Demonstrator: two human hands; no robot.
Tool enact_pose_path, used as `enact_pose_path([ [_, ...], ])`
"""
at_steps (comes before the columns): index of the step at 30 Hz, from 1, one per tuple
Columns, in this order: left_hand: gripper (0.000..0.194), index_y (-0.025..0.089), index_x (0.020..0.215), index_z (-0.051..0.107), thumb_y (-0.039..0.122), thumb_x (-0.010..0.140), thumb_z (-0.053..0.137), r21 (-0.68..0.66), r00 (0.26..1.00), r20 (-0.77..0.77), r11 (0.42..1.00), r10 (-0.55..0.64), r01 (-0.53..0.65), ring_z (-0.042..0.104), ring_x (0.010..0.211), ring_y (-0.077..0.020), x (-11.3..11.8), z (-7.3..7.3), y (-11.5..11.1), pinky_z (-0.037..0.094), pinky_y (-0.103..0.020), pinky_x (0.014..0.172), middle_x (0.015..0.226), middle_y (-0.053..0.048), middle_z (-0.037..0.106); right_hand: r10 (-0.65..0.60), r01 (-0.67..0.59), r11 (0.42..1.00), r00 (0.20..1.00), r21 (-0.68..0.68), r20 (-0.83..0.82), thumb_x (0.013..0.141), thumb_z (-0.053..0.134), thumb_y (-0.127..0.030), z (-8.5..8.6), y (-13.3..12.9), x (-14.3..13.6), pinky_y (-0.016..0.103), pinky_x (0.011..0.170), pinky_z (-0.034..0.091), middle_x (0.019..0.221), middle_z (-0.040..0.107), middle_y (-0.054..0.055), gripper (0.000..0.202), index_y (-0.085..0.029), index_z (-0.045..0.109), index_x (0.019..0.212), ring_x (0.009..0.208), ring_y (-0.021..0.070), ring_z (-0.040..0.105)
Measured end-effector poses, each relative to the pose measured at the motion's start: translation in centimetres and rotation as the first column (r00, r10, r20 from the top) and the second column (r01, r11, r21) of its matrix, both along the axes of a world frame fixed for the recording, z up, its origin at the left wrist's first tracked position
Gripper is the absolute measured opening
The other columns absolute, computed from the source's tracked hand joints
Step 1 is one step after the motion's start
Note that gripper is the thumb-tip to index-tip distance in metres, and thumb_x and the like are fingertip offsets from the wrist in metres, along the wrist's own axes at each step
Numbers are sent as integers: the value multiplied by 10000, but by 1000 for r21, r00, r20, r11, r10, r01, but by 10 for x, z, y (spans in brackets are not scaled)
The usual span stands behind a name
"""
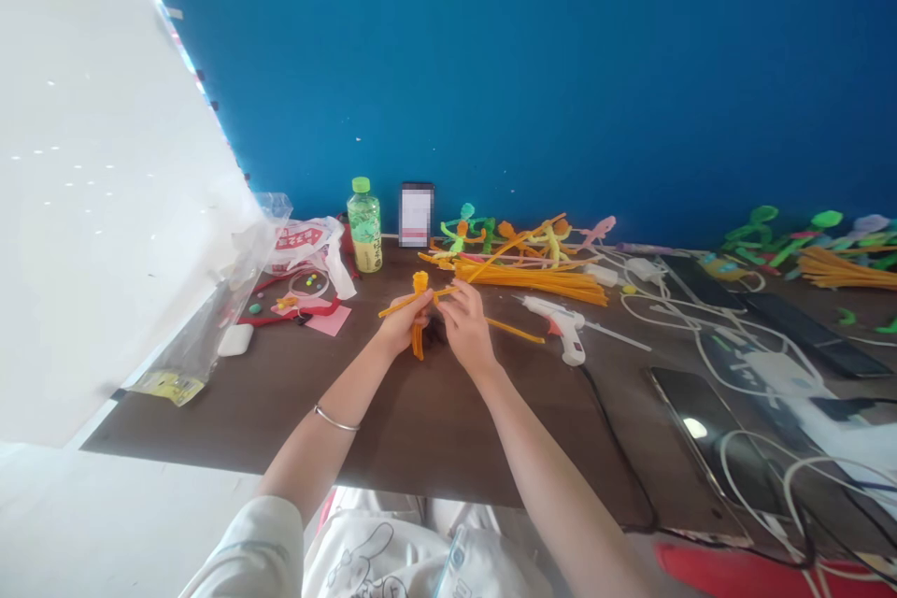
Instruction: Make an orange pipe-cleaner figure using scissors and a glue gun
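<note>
The left hand [405, 325] is closed around a small orange fuzzy figure [420, 282], held over the middle of the table [420, 430]; the right hand [468, 322] seems to pinch a thin orange strip [444, 291] just beside it. If the left grip slackens during a tug, I'd expect the figure to twist or come loose. A wide swing of the right arm could knock the glue gun [566, 327] near it, or snag its black cord [615, 434]. I count one glue gun, one bottle [365, 229], one upright phone [416, 215], one white case [235, 340] and two orange bundles, one near [533, 282], one far right [847, 268]. The coloured figures [555, 243] behind overlap too much to number.
</note>
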State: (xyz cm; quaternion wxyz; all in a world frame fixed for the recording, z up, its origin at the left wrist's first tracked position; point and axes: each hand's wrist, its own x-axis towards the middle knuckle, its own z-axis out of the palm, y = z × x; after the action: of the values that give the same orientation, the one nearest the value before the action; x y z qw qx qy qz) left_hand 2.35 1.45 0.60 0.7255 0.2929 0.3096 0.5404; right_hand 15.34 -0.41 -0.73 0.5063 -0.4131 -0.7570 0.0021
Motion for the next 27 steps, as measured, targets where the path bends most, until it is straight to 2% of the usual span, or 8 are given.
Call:
enact_pose_path([
  [4, 185, 104, 669, 543, 197, 644, 702, -60, 988, 129, 994, -84, 92, 390, 481, -3, -2, 1, 1, 221, -82, 328, 597, 31, 419, -104, 104, 995, 993, 7, -57, 839, 484, -214, -1, -1, 0, 354, 729, 527, 1231, 389, 83, 179, -227, 663, 832, 985, 213, 537],
  [7, 177, 106, 685, 539, 171, 643, 699, -79, 977, 173, 987, -128, 143, 397, 493, -6, -5, 1, 0, 216, -78, 323, 615, 25, 424, -94, 89, 995, 988, -48, -121, 827, 513, -252, 2, 0, 1, 342, 715, 521, 1113, 459, 78, 169, -231, 680, 814, 821, 166, 574],
  [9, 180, 106, 676, 540, 172, 635, 702, -61, 975, 160, 985, -153, 164, 391, 492, -9, -6, 2, 0, 211, -82, 325, 611, 25, 419, -78, 64, 993, 986, -95, -144, 815, 530, -262, 5, 0, 2, 340, 740, 508, 992, 520, 62, 160, -237, 686, 794, 788, 162, 578],
  [12, 183, 99, 680, 567, 195, 621, 711, 3, 979, 81, 982, -187, 187, 373, 490, -13, -9, 4, -1, 190, -99, 332, 595, 28, 400, -63, 34, 987, 982, -159, -178, 794, 553, -273, 11, 0, 5, 344, 767, 488, 875, 567, 40, 141, -249, 691, 779, 823, 180, 575],
  [18, 244, 89, 775, 638, 272, 628, 705, 157, 953, -202, 952, -228, 261, 312, 473, -14, -17, 9, -2, 169, -135, 375, 558, 43, 358, -16, -48, 966, 969, -255, -245, 765, 580, -308, 20, -1, 11, 323, 740, 472, 853, 577, 40, 133, -223, 681, 747, 803, 180, 575],
  [23, 264, 124, 741, 641, 347, 612, 700, 174, 889, -439, 958, -132, 228, 360, 473, -39, -20, 5, 1, 226, -175, 408, 596, 12, 466, 24, -71, 960, 985, -270, -171, 790, 550, -294, 18, 2, 17, 308, 690, 459, 780, 576, 34, 151, -204, 639, 707, 740, 171, 567],
  [25, 210, 144, 711, 644, 319, 610, 702, 264, 827, -560, 939, -36, 219, 422, 523, -68, -19, 3, 3, 301, -189, 457, 632, -4, 507, 46, -72, 956, 994, -283, -96, 796, 536, -268, 16, 4, 21, 311, 688, 450, 771, 585, 31, 144, -201, 625, 706, 736, 173, 565],
  [27, 127, 168, 663, 641, 263, 607, 703, 412, 747, -655, 882, 113, 228, 473, 604, -106, -18, 1, 4, 367, -210, 551, 655, -13, 531, 50, -53, 951, 999, -306, -20, 799, 524, -250, 14, 6, 24, 316, 689, 443, 763, 593, 28, 141, -203, 614, 701, 735, 178, 564],
])
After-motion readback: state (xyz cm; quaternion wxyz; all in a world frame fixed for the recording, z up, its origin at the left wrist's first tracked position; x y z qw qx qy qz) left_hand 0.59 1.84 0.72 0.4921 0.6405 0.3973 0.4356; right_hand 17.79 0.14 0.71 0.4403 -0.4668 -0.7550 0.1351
